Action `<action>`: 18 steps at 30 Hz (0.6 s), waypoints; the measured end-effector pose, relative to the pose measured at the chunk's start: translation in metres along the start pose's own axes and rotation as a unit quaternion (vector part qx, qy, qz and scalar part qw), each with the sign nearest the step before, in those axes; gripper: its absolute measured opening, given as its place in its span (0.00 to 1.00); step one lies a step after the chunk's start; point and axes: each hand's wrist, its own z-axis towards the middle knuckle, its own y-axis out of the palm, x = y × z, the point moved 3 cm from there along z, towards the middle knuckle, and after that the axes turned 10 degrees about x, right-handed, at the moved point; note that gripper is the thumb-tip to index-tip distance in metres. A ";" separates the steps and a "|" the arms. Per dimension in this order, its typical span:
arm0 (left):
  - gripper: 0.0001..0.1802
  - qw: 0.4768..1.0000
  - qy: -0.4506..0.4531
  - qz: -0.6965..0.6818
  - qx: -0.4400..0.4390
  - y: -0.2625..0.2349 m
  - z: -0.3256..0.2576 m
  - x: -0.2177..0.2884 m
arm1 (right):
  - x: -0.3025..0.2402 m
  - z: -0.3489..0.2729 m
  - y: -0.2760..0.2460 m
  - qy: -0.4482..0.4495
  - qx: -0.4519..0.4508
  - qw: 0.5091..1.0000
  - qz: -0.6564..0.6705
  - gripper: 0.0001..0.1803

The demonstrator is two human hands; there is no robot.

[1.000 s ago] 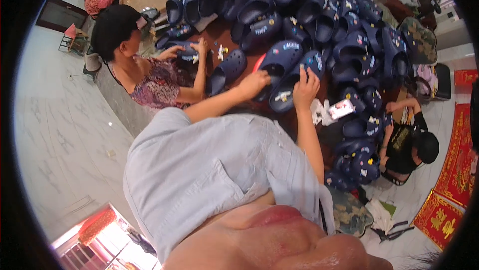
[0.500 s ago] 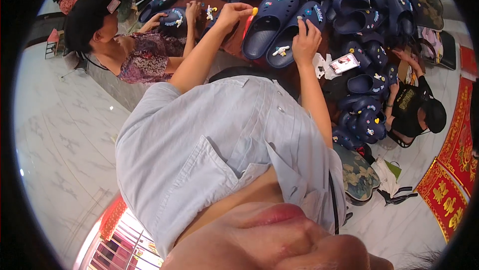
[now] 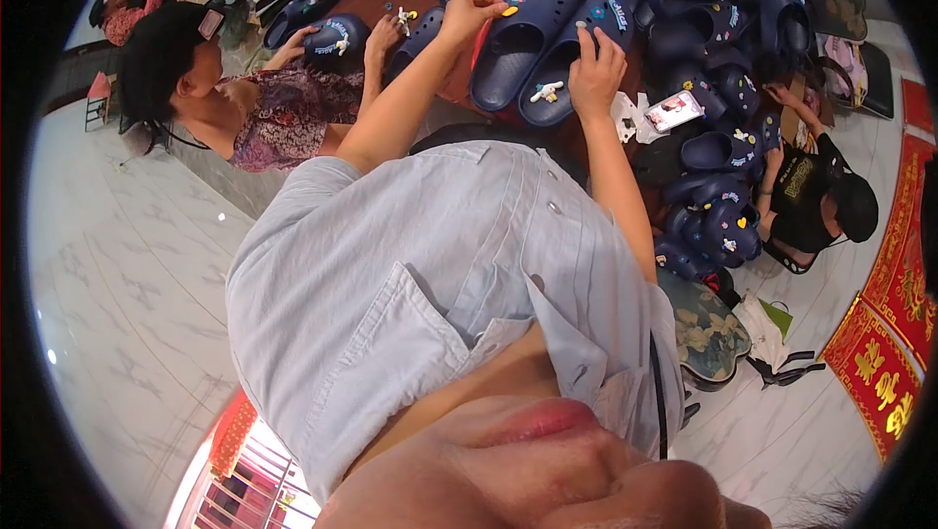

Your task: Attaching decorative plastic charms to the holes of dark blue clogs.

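The left hand pinched a small yellow charm over one navy foam clog; the right hand steadied its neighbour, which already carried a white charm. Many clogs remained undecorated.

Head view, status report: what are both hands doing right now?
Left hand pinching small yellow charm. Right hand on navy clog. Nothing between them.
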 end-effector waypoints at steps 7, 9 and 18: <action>0.12 0.965 0.159 0.201 0.048 -0.005 -0.011 0.016 | 0.000 0.001 0.001 -0.001 0.005 1.000 -0.002 0.33; 0.13 0.955 0.215 0.203 0.035 -0.005 -0.015 0.018 | -0.001 0.001 0.001 0.000 0.005 1.000 -0.001 0.33; 0.17 0.883 0.333 0.332 -0.004 -0.001 -0.038 0.037 | 0.000 0.001 0.002 0.001 0.009 1.000 -0.006 0.31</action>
